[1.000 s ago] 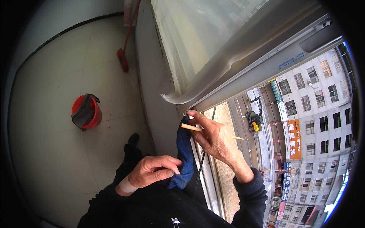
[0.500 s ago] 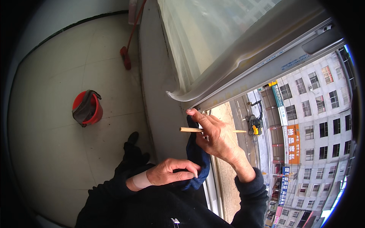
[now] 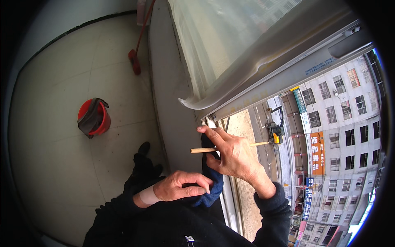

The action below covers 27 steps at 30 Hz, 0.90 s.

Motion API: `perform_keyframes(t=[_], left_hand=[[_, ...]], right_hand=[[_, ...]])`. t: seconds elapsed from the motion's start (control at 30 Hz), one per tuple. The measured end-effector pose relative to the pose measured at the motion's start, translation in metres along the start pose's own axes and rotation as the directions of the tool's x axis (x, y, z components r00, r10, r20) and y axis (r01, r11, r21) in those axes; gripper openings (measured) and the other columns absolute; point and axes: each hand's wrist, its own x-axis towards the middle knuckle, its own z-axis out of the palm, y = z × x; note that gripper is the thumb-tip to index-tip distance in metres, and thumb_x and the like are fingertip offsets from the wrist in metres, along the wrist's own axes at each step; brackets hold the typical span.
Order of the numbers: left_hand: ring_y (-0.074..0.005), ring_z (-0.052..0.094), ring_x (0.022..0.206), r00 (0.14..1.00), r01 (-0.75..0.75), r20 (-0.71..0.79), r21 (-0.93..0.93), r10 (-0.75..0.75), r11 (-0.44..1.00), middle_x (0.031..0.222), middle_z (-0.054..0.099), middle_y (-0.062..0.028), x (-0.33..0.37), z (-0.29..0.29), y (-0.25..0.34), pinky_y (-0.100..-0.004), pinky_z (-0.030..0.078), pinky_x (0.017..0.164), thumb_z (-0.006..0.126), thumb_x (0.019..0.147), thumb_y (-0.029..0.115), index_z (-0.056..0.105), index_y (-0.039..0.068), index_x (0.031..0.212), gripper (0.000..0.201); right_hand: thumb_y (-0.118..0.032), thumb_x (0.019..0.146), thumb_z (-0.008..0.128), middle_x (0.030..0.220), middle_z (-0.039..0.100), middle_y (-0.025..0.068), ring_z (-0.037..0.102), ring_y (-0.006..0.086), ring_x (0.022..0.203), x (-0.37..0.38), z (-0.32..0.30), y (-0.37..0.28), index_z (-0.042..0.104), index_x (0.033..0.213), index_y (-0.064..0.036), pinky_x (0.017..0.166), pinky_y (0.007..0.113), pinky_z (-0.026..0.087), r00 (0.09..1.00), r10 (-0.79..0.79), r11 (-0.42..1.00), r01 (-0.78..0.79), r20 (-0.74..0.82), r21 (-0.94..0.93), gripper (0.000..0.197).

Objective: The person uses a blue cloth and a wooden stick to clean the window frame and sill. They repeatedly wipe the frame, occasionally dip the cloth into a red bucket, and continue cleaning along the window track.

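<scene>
A dark blue cloth [image 3: 215, 190] hangs bunched between my two hands above the window track. My left hand [image 3: 179, 188] has thumb and fingers pinched on its lower end, and a beige bandage wraps that wrist. My right hand [image 3: 235, 155] grips a wooden chopstick [image 3: 199, 150], which lies crosswise through the fingers and pokes out on both sides. The upper part of the cloth runs under these right fingers. My right index finger stretches toward the window track [image 3: 231, 197], close to the foot of the sliding sash [image 3: 247, 101].
A sheer white curtain [image 3: 214, 53] hangs beside the sash. On the tiled floor at left stands a red bucket [image 3: 108, 123] with a dark rag [image 3: 91, 121] over its rim. A red broom [image 3: 134, 61] leans farther back. Outside the open window are a street and buildings far below.
My right hand has moved slightly back toward me, with the chopstick and cloth. The left hand has shifted a little to the left, still pinching the cloth.
</scene>
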Motion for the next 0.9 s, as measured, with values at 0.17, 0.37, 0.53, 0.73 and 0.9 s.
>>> perform_keyframes(t=[0.17, 0.37, 0.53, 0.73, 0.9], left_hand=[[-0.0215, 0.062, 0.110, 0.999, -0.008, 0.041, -0.054, 0.010, 0.999, 0.108, 0.068, -0.0122, -0.003, 0.000, -0.004, -0.0325, 0.044, 0.098, 0.061, 0.095, 0.014, 0.067, 0.001, 0.103, 0.017], [-0.0230, 0.060, 0.113, 0.998, 0.017, 0.058, -0.025, -0.016, 1.000, 0.111, 0.067, -0.0142, -0.006, 0.004, -0.009, -0.0332, 0.043, 0.100, 0.062, 0.095, 0.012, 0.066, 0.000, 0.104, 0.016], [-0.0208, 0.060, 0.111, 0.998, 0.047, 0.045, 0.012, -0.048, 0.999, 0.113, 0.067, -0.0138, -0.006, 0.007, -0.006, -0.0319, 0.044, 0.098, 0.062, 0.095, 0.012, 0.066, 0.000, 0.103, 0.015], [-0.0209, 0.062, 0.107, 0.995, 0.006, 0.100, -0.034, -0.003, 0.999, 0.117, 0.065, -0.0163, -0.004, 0.020, 0.010, -0.0304, 0.045, 0.094, 0.060, 0.095, 0.011, 0.066, 0.001, 0.103, 0.014], [-0.0225, 0.062, 0.107, 0.965, -0.100, 0.245, -0.003, 0.098, 0.995, 0.114, 0.065, -0.0128, 0.027, 0.050, 0.014, -0.0324, 0.046, 0.095, 0.064, 0.092, 0.010, 0.066, 0.002, 0.101, 0.012]], right_hand=[[-0.010, 0.067, 0.074, 0.098, 0.061, 0.0114, 0.066, 0.0305, 0.078, -0.017, 0.001, -0.003, 0.047, 0.135, -0.0096, 0.066, 0.039, 0.055, 1.000, -0.003, 1.000, 0.002, 0.023, 0.020, 0.073], [-0.009, 0.074, 0.074, 0.088, 0.056, 0.0099, 0.065, 0.0291, 0.077, -0.041, 0.017, -0.011, 0.044, 0.137, -0.0123, 0.063, 0.038, 0.054, 0.997, 0.077, 0.997, -0.077, -0.009, 0.031, 0.069], [-0.009, 0.075, 0.074, 0.084, 0.056, 0.0092, 0.064, 0.0293, 0.074, -0.056, 0.041, -0.014, 0.049, 0.131, -0.0126, 0.062, 0.038, 0.053, 0.977, 0.119, 0.993, -0.114, -0.179, 0.042, 0.062], [-0.013, 0.074, 0.083, 0.090, 0.068, 0.0075, 0.067, 0.0142, 0.082, -0.091, 0.024, -0.015, 0.062, 0.110, -0.0033, 0.069, 0.029, 0.054, 0.905, 0.401, 0.834, -0.296, -0.143, 0.465, 0.043], [-0.002, 0.074, 0.079, 0.091, 0.068, 0.0090, 0.069, 0.0201, 0.081, -0.139, -0.017, -0.012, 0.065, 0.106, -0.0037, 0.068, 0.028, 0.053, 0.815, 0.437, 0.894, -0.346, -0.381, 0.286, 0.035]])
